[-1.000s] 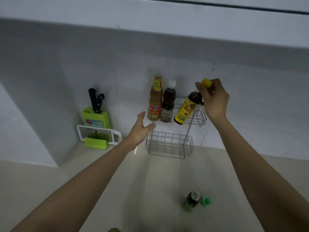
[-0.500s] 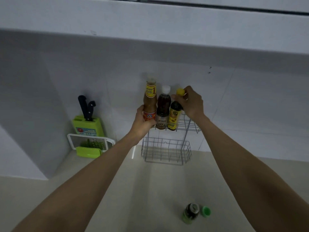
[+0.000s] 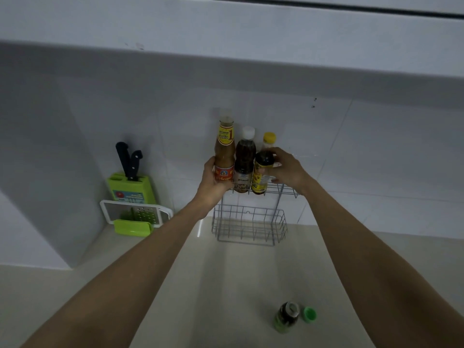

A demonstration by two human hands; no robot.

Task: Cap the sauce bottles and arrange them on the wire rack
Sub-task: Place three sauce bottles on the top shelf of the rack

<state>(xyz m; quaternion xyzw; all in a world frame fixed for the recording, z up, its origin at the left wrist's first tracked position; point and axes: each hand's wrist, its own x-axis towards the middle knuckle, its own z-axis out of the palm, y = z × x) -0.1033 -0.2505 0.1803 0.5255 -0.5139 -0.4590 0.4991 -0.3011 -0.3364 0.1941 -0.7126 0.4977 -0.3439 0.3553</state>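
Observation:
A two-tier wire rack hangs on the tiled wall. Three capped bottles stand upright in its top tier: an orange sauce bottle at the left, a dark white-capped bottle in the middle, a yellow-capped dark bottle at the right. My left hand grips the rack's left end, touching the orange bottle. My right hand is wrapped around the yellow-capped bottle's body. An uncapped green-labelled bottle stands on the counter near me, its green cap lying beside it on the right.
A green knife block with two black-handled knives stands in the left corner, a white and green grater leaning in front of it. The rack's lower basket holds nothing. An overhead cabinet runs above.
My right hand brought the tilted yellow-capped bottle in, stood it upright beside the white-capped one, then slid from cap to body. My left hand rose from below and took hold of the rack's left end.

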